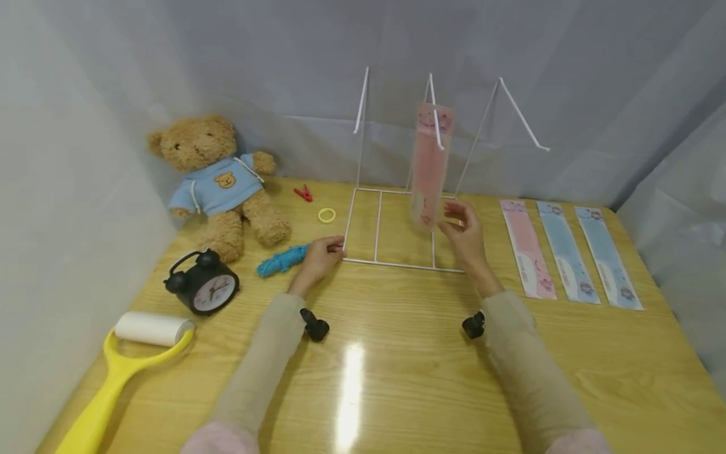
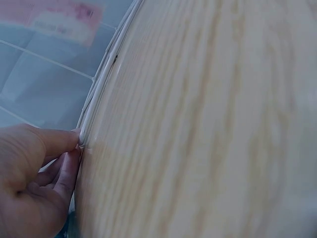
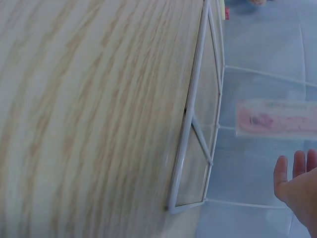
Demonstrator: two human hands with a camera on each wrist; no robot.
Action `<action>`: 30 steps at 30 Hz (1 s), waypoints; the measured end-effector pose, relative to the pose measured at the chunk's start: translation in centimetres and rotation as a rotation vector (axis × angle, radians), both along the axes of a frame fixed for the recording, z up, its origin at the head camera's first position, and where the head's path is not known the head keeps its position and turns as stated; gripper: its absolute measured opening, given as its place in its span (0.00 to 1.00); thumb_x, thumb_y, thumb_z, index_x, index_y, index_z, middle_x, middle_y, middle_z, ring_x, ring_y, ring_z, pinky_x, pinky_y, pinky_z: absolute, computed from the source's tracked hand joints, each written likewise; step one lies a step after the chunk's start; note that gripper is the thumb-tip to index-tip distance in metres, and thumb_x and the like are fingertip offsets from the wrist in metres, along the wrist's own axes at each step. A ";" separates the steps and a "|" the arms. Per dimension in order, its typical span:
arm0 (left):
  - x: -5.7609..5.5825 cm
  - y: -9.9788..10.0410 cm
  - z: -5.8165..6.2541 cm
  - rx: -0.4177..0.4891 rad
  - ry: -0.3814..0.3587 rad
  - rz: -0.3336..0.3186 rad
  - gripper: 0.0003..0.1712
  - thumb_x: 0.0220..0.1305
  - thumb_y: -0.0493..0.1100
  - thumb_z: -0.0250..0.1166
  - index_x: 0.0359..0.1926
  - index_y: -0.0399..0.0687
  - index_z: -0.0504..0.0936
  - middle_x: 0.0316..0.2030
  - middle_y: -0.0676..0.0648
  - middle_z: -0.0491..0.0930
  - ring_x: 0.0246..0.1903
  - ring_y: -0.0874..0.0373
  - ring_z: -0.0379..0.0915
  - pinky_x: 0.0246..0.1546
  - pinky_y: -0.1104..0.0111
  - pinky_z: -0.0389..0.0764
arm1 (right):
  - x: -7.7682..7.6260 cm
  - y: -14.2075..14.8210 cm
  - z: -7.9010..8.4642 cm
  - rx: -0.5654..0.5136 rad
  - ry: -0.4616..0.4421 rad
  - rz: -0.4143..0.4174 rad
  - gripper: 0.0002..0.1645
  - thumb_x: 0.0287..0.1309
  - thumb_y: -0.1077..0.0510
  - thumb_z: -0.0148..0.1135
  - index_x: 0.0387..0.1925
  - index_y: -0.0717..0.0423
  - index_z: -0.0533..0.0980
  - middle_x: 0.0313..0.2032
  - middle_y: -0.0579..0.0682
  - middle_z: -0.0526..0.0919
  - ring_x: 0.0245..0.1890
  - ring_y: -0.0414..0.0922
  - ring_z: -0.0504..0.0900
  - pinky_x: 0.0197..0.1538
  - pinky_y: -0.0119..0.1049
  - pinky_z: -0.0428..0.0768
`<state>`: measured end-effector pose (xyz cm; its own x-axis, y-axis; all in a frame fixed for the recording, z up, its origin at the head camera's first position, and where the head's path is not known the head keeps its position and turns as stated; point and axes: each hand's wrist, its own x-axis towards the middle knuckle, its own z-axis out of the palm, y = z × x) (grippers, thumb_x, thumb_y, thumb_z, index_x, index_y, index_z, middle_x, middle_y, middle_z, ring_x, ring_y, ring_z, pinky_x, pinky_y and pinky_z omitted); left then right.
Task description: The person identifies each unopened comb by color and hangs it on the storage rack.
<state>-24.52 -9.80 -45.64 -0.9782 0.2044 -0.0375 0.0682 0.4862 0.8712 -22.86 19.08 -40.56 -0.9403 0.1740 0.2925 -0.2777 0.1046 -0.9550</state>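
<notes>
Left hand pinches rack corner; right hand stands free beside the hanging packet

In the head view, with the white wire rack (image 1: 397, 265) as the dial's centre, the left hand (image 1: 322, 258) is at eight o'clock, thumb and finger pinching the front corner. The hanging pink packet (image 1: 429, 170) is toward one o'clock, upright on the middle hook (image 1: 433, 94). Just off its lower end, at five o'clock from it, the right hand (image 1: 466, 236) holds nothing, its fingers loosely bent and thumb apart; the right wrist view shows a gap to the packet.

On the wooden table (image 1: 408, 378) toward three o'clock lie a flat pink packet (image 1: 529, 250) and two blue packets (image 1: 568, 252). Around nine sit a yellow ring (image 1: 326, 222), a red clip (image 1: 304, 193) and a teddy bear (image 1: 218, 186); between eight and nine, a blue bundle (image 1: 282, 260), a black alarm clock (image 1: 212, 290) and a yellow-handled roller (image 1: 153, 329).
</notes>
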 end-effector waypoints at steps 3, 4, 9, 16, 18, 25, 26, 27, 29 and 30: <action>0.0 0.0 0.0 0.001 0.001 -0.002 0.24 0.65 0.31 0.59 0.61 0.28 0.70 0.53 0.31 0.76 0.51 0.42 0.74 0.53 0.59 0.76 | 0.1 0.4 -0.4 -0.005 -0.004 -0.030 0.24 0.54 0.76 0.58 0.54 0.74 0.67 0.48 0.60 0.75 0.45 0.45 0.74 0.48 0.26 0.75; 0.1 0.1 0.1 0.008 -0.003 -0.001 0.24 0.65 0.31 0.59 0.61 0.28 0.70 0.53 0.31 0.76 0.51 0.42 0.74 0.53 0.58 0.76 | 0.1 0.5 -0.5 -0.015 0.001 -0.040 0.23 0.54 0.77 0.58 0.53 0.75 0.68 0.46 0.59 0.76 0.44 0.46 0.75 0.47 0.25 0.75; 0.1 0.3 0.1 0.014 0.001 -0.005 0.24 0.64 0.30 0.58 0.61 0.27 0.70 0.53 0.31 0.76 0.51 0.42 0.74 0.53 0.59 0.76 | 0.3 0.9 -1.0 -0.038 0.018 -0.063 0.22 0.51 0.79 0.58 0.51 0.76 0.69 0.39 0.47 0.77 0.39 0.41 0.76 0.42 0.23 0.75; 0.1 0.2 0.2 0.018 0.000 0.010 0.24 0.64 0.30 0.58 0.61 0.27 0.71 0.52 0.31 0.76 0.50 0.42 0.74 0.52 0.59 0.77 | 0.9 1.2 -1.2 -0.013 0.022 -0.061 0.20 0.52 0.78 0.59 0.49 0.77 0.69 0.35 0.42 0.78 0.36 0.36 0.76 0.41 0.23 0.75; 0.2 0.1 0.2 0.021 -0.003 0.012 0.24 0.64 0.30 0.58 0.61 0.28 0.71 0.52 0.31 0.76 0.51 0.42 0.74 0.51 0.59 0.77 | 1.2 1.4 -1.1 0.002 0.012 -0.073 0.19 0.53 0.76 0.59 0.49 0.76 0.70 0.35 0.42 0.77 0.35 0.35 0.76 0.42 0.23 0.75; 0.2 0.0 0.2 0.022 -0.001 0.020 0.23 0.64 0.30 0.58 0.60 0.28 0.71 0.52 0.31 0.76 0.50 0.42 0.74 0.52 0.58 0.76 | 2.5 3.5 -0.7 0.058 -0.067 -0.135 0.16 0.57 0.72 0.60 0.48 0.70 0.71 0.34 0.41 0.76 0.35 0.33 0.74 0.41 0.23 0.73; 0.2 0.0 0.2 0.020 0.001 0.018 0.23 0.64 0.30 0.58 0.60 0.27 0.71 0.52 0.31 0.76 0.50 0.42 0.74 0.52 0.58 0.76 | 2.7 3.9 -0.6 0.076 -0.077 -0.142 0.16 0.57 0.72 0.60 0.48 0.70 0.72 0.34 0.42 0.75 0.35 0.33 0.74 0.40 0.22 0.73; 0.2 0.0 0.2 0.018 0.003 0.016 0.23 0.64 0.30 0.58 0.60 0.27 0.71 0.52 0.31 0.76 0.50 0.42 0.74 0.52 0.58 0.77 | 2.9 4.3 -0.6 0.094 -0.081 -0.149 0.16 0.57 0.72 0.60 0.48 0.69 0.72 0.34 0.42 0.76 0.35 0.33 0.74 0.40 0.22 0.72; 0.2 0.0 0.2 0.017 0.005 0.013 0.23 0.64 0.30 0.58 0.60 0.27 0.71 0.52 0.31 0.76 0.50 0.42 0.74 0.52 0.58 0.77 | 3.2 5.0 -0.6 0.128 -0.084 -0.157 0.16 0.58 0.71 0.60 0.48 0.68 0.73 0.33 0.41 0.76 0.35 0.32 0.74 0.39 0.21 0.73; 0.2 0.0 0.2 0.016 0.004 0.013 0.23 0.64 0.30 0.58 0.60 0.27 0.71 0.52 0.31 0.76 0.50 0.42 0.74 0.52 0.59 0.77 | 3.4 5.3 -0.6 0.154 -0.085 -0.160 0.16 0.58 0.70 0.61 0.48 0.68 0.73 0.33 0.41 0.76 0.35 0.32 0.74 0.39 0.21 0.73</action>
